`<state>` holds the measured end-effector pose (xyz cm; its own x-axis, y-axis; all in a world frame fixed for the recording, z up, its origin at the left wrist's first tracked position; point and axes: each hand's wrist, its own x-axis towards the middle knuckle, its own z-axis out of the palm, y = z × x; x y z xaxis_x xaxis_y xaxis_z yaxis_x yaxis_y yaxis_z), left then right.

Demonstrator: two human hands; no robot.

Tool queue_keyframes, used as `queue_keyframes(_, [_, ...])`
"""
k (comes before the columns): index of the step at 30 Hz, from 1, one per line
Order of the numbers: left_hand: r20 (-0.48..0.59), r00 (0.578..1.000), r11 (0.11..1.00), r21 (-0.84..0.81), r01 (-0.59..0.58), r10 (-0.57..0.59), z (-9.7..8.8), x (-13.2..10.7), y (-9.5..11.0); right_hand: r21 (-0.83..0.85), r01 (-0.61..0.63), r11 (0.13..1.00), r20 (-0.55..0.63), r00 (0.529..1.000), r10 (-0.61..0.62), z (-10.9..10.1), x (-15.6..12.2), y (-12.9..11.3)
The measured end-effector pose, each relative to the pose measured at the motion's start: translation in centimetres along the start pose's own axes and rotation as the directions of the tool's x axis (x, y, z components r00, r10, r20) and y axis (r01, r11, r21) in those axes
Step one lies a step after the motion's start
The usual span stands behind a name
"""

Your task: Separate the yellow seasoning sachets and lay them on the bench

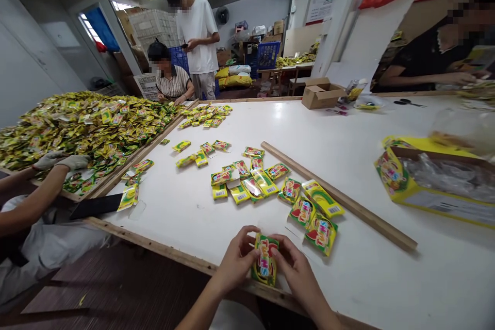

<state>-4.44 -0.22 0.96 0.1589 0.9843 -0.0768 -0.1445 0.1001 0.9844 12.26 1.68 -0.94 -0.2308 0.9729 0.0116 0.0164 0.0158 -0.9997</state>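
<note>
My left hand and my right hand both pinch one small green and yellow snack packet at the near edge of the white table. Fingers of each hand are closed on the packet's sides. Just beyond my hands lie several similar packets scattered on the table, some face down showing barcodes.
A wooden strip lies diagonally on the table. An open yellow display box with clear wrappers sits at right. A big heap of packets fills a tray at left, where a gloved person works. A cardboard box, scissors and other people are farther back.
</note>
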Motion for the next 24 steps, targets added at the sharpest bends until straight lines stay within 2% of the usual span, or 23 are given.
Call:
queue_keyframes(2, [-0.022, 1.0, 0.999, 0.053, 0.003, -0.002, -0.3, 0.4, 0.0, -0.011, 0.018, 1.0, -0.003, 1.0, -0.018, 0.1, 0.4, -0.4])
queue_keyframes(5, [-0.058, 0.997, 0.995, 0.096, -0.036, 0.042, -0.5, 1.0, 0.1, -0.029, 0.085, 0.996, -0.067, 0.994, -0.086, 0.2, 1.0, -0.5])
queue_keyframes(11, [-0.119, 0.98, 0.988, 0.021, -0.155, 0.157, -0.2, 1.4, -0.2, 0.064, 0.091, 0.994, -0.176, 0.981, -0.078, 0.5, 1.4, 0.5])
queue_keyframes(13, [-0.122, 0.978, 0.986, 0.031, -0.165, 0.167, 0.0, 1.2, -0.1, 0.05, 0.093, 0.994, -0.144, 0.986, -0.085, 0.5, 1.2, 0.5])
queue_keyframes(16, [-0.128, 0.977, 0.977, 0.155, -0.148, 0.169, 0.4, 0.9, 0.5, -0.038, 0.094, 0.995, -0.078, 0.992, -0.097, 0.5, 0.9, -0.1])
queue_keyframes(19, [-0.146, 0.971, 0.96, 0.233, -0.152, 0.189, 0.8, 0.6, 1.1, -0.08, 0.135, 0.988, -0.101, 0.985, -0.142, 0.6, 0.4, -0.8])
queue_keyframes(24, [-0.168, 0.972, 0.965, 0.231, -0.124, 0.165, 1.1, 0.5, 1.4, -0.123, 0.144, 0.982, -0.16, 0.974, -0.162, 1.0, -0.1, -1.4])
